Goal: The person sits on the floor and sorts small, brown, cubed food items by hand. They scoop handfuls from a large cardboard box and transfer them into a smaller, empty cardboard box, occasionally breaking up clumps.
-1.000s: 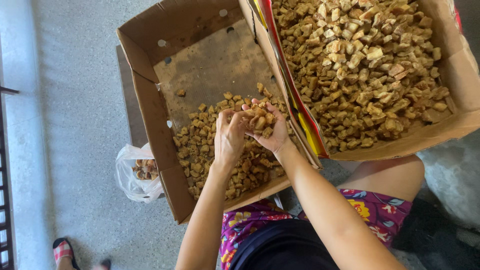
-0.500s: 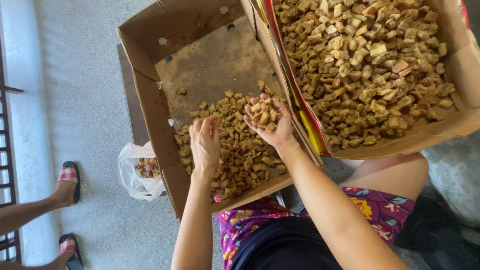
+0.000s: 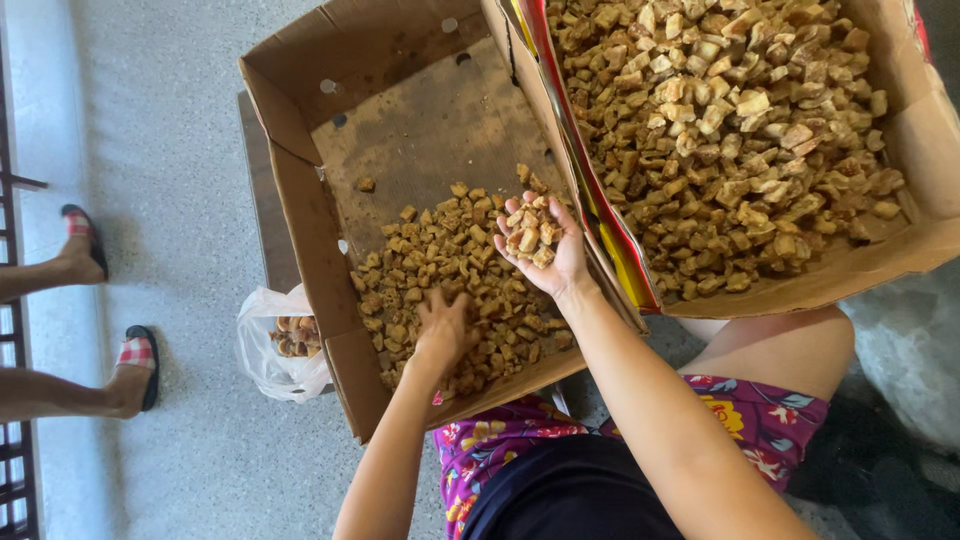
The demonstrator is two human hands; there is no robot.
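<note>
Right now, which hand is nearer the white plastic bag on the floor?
Left. The left hand digs into the brown chunks low in the half-full box, close to the plastic bag. The right hand is farther off, cupping chunks above the pile.

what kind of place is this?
Probably an informal sorting spot at a home or small workshop, not a factory line. Two cardboard boxes of brown dried chunks sit low over a speckled concrete floor, and someone nearby stands in sandals.

Left hand's point(image 3: 440, 335) fingertips are buried among the brown chunks point(image 3: 450, 270).
</note>
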